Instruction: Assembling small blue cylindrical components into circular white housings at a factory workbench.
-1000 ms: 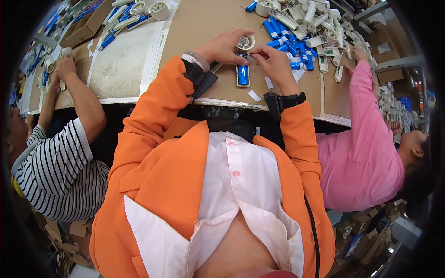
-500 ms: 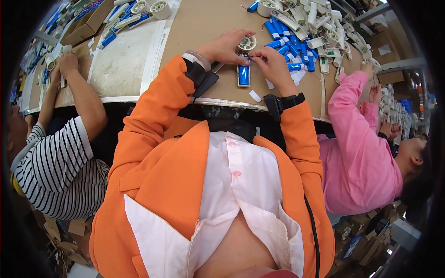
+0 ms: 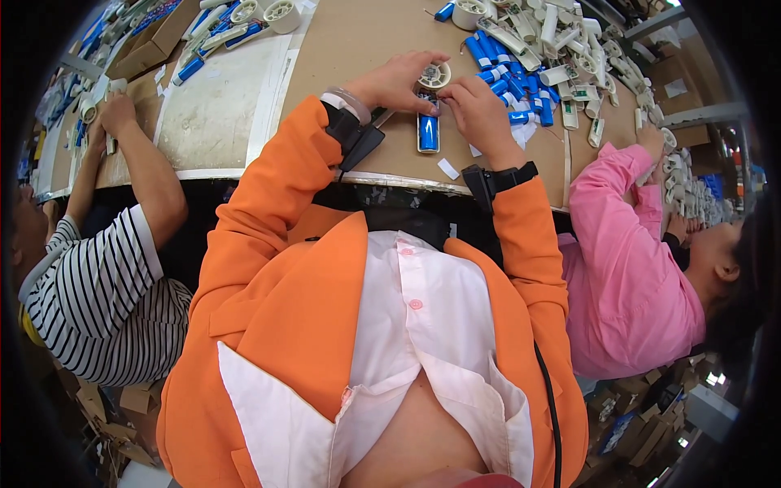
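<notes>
On the brown table point(image 3: 350, 49), the left hand point(image 3: 396, 84) spreads over a round white part point(image 3: 438, 76), its thumb at the upper end of a casing point(image 3: 420, 145) with a blue battery point(image 3: 428, 132) in it. The right hand point(image 3: 480, 114) has its fingertips together just beside that thumb. Blue batteries point(image 3: 513, 84) and white parts point(image 3: 549, 28) lie heaped beyond, between a striped co-worker point(image 3: 106, 301) and a pink-sleeved one point(image 3: 634, 276).

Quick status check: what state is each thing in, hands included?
White housing: open, lying flat
Blue cylinder: inside the housing, exposed
Left hand: thumb at the housing, forefinger extended
Right hand: thumb and forefinger pinched near the cylinder's upper end
Loose blue cylinders: heaped beside white parts
Cardboard box: open-topped
Paper slip: flat
</notes>
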`<move>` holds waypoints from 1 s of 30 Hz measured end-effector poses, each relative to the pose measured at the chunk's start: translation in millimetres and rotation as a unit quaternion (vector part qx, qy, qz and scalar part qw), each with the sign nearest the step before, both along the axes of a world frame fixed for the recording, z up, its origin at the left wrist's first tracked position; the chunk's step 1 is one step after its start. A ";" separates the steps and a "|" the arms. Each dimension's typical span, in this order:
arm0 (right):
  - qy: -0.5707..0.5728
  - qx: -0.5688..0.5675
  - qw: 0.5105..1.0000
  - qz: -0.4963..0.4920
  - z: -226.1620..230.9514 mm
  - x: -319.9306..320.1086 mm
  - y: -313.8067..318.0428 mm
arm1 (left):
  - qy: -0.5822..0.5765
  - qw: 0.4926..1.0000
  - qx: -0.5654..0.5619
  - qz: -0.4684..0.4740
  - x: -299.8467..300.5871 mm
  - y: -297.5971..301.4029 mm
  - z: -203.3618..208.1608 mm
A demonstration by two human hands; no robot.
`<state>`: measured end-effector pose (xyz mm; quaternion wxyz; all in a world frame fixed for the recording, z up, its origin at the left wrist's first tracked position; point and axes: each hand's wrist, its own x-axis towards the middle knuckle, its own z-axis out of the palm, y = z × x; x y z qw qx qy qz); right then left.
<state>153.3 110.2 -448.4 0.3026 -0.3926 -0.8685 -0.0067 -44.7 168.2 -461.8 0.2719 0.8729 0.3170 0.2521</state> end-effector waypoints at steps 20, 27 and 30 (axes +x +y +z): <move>-0.053 0.044 0.998 0.001 -1.2 -3.7 -4.6 | -0.002 1.000 0.008 0.008 0.9 -1.3 -0.7; -0.116 0.079 0.990 -0.026 -0.5 -15.7 -11.2 | -0.006 1.000 0.019 0.009 1.6 -1.1 -2.8; -0.092 0.069 0.993 -0.033 -2.0 -18.2 -12.7 | -0.006 1.000 0.021 0.012 1.7 -0.9 -3.8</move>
